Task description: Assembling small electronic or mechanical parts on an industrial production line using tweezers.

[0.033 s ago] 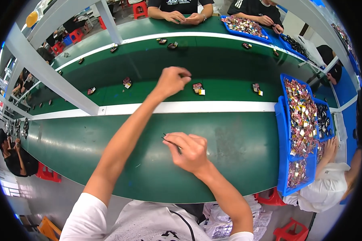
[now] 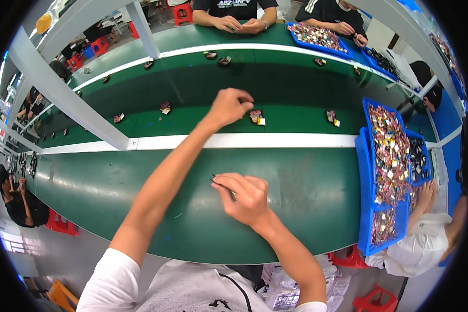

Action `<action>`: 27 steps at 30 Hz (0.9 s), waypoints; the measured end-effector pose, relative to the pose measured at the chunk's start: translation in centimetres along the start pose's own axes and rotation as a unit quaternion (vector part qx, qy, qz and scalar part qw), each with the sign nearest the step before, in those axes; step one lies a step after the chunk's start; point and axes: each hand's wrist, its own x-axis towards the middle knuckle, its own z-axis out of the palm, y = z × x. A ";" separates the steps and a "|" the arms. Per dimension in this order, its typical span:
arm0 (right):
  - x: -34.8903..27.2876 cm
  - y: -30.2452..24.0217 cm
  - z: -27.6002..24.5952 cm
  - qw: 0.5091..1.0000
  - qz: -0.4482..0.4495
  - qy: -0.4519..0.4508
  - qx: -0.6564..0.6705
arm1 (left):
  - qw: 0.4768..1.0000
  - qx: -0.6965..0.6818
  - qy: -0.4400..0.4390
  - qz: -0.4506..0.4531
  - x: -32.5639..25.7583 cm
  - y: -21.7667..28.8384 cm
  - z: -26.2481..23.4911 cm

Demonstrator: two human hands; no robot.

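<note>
My left hand [image 2: 230, 108] reaches over the dark green belt [image 2: 192, 86], fingers bent, with a gap between thumb and forefinger and nothing seen between them. Right beside its fingertips lies a small dark part with a white-and-yellow tab [image 2: 257, 117]; I see no contact. My right hand [image 2: 245, 197] is closed around thin black tweezers [image 2: 217, 180], held just above the green worktop [image 2: 317, 208], their slim tips pointing left and slightly apart. Another such part [image 2: 333, 118] lies farther right on the belt, and one more [image 2: 165, 107] to the left.
Blue trays [image 2: 365, 171] heaped with small reddish and yellow parts stand at the right, beside a person in white [image 2: 424, 242]. A white rail [image 2: 296, 139] divides worktop from belt. A grey frame post [image 2: 70, 96] slants at the left. Across the belt, people's hands [image 2: 239, 24] are at work.
My left hand has shifted slightly to the right, closer to the small part with the tab. My right hand and its tweezers have barely moved.
</note>
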 end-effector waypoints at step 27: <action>0.1 -0.6 -1.2 0.995 0.077 -0.028 0.053 | 0.940 -0.263 0.027 -0.218 -19.6 1.6 -1.7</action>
